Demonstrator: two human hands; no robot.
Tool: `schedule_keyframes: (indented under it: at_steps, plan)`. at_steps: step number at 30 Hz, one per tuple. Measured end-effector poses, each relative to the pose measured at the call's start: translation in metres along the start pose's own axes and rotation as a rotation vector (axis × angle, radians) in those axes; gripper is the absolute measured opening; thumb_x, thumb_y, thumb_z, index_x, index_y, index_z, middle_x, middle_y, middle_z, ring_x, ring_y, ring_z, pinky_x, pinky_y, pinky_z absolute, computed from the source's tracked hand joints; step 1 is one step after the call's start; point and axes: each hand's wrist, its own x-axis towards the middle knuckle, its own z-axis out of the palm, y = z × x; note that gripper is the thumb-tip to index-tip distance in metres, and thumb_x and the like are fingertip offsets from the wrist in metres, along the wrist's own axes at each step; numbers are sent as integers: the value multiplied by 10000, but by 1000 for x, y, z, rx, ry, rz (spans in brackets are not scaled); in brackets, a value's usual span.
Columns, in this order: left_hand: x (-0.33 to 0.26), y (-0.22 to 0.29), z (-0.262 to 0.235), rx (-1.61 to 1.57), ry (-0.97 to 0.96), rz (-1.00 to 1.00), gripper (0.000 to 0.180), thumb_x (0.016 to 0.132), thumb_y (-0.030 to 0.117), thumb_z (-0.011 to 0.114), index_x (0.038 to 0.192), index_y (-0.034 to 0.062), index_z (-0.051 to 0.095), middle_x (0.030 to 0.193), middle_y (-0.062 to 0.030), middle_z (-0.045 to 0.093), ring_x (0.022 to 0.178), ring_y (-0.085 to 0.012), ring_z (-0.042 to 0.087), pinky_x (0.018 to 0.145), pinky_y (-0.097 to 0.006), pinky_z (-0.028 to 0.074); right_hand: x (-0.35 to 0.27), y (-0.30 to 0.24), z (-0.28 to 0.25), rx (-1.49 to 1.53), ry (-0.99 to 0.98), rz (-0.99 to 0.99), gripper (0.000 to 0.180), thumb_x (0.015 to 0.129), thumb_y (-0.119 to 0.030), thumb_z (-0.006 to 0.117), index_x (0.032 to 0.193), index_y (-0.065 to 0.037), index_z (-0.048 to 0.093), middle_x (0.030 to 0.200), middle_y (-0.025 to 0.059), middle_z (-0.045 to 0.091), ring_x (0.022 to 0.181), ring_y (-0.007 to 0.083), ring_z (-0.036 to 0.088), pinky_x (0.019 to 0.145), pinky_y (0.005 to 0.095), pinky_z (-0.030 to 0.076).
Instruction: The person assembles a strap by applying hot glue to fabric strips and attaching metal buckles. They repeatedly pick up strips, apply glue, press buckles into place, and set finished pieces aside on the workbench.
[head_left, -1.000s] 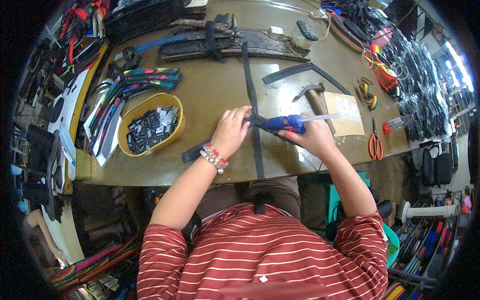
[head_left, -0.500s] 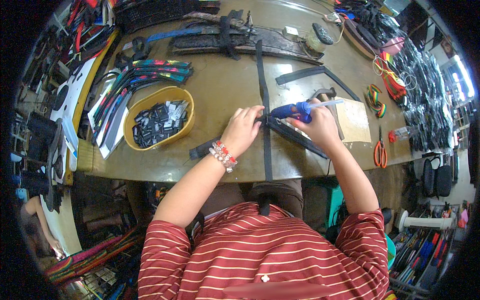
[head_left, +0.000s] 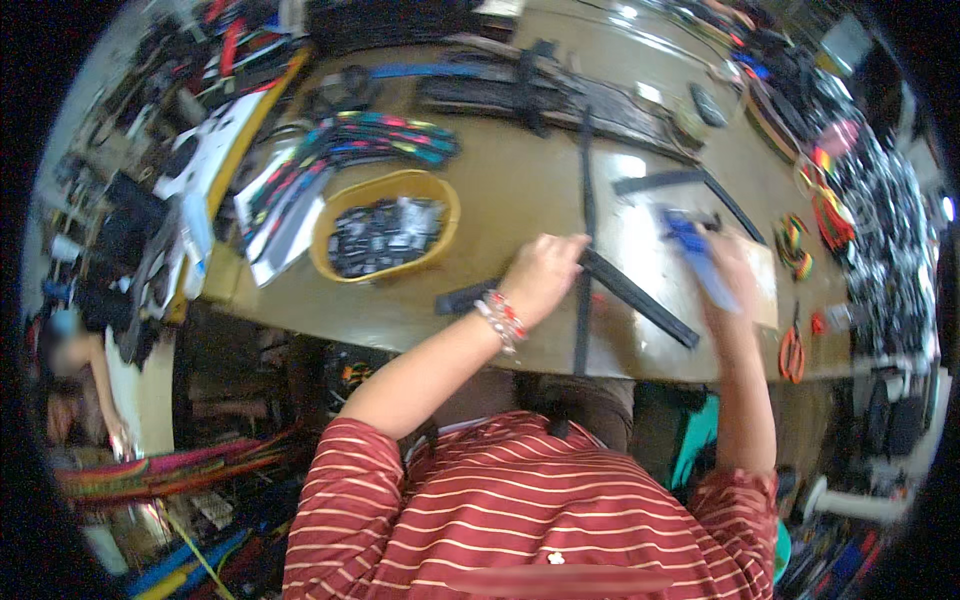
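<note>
My left hand (head_left: 543,275) is closed, fingers and thumb pinching the black webbing strap (head_left: 640,302) where it meets a long black strap (head_left: 587,165) running up the table. One end of black webbing (head_left: 466,298) sticks out beneath that wrist, left of it. Off to the right, blurred by motion, my right hand (head_left: 735,268) grips a blue glue gun (head_left: 687,235) above the table. A pale stick, smeared in the picture, shows at the gun's end. Just beyond that hand lies a bent black strap (head_left: 660,181).
A yellow tub (head_left: 452,225) holding several black buckles stands at left, beside patterned straps (head_left: 370,135). Orange-handled scissors (head_left: 791,355), a striped cord (head_left: 795,248) and a tan board (head_left: 763,285) lie at right. A dark plank (head_left: 470,100) lies along the back.
My right hand has drawn the glue gun rightward, away from the strap joint, and turned it. My left hand keeps its pinch there. The whole view has shifted.
</note>
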Motion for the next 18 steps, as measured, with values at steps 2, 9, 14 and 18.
schedule_keyframes:
  at_steps: [2,9,14,18]
  plan:
    - [-2,1,-28,3,207,103,318,821,127,609,1126,49,567,1008,-98,622,944,-272,566,876,-379,451,-31,58,-12,131,267,515,223,851,-178,659,1003,-17,632,974,115,658,855,217,606,771,330,460]
    - [-29,-98,-162,464,-7,-538,233,825,223,616,831,0,681,784,-210,657,746,-352,651,714,-437,515,-169,185,4,-105,269,937,560,861,-512,587,1026,21,638,956,202,649,893,325,605,807,416,446]
    - [-40,-128,-146,420,-30,-653,291,771,273,690,822,-12,665,814,-235,656,795,-364,654,751,-441,522,-175,140,14,-532,421,884,493,882,-414,599,1160,-8,563,1100,200,572,1015,366,522,865,457,414]
    - [-44,-132,-138,372,94,-628,148,762,155,629,805,19,666,821,-217,658,807,-364,646,745,-444,516,-174,78,24,-274,745,524,419,899,-325,594,1170,-10,537,1133,158,539,1061,316,477,883,417,399]
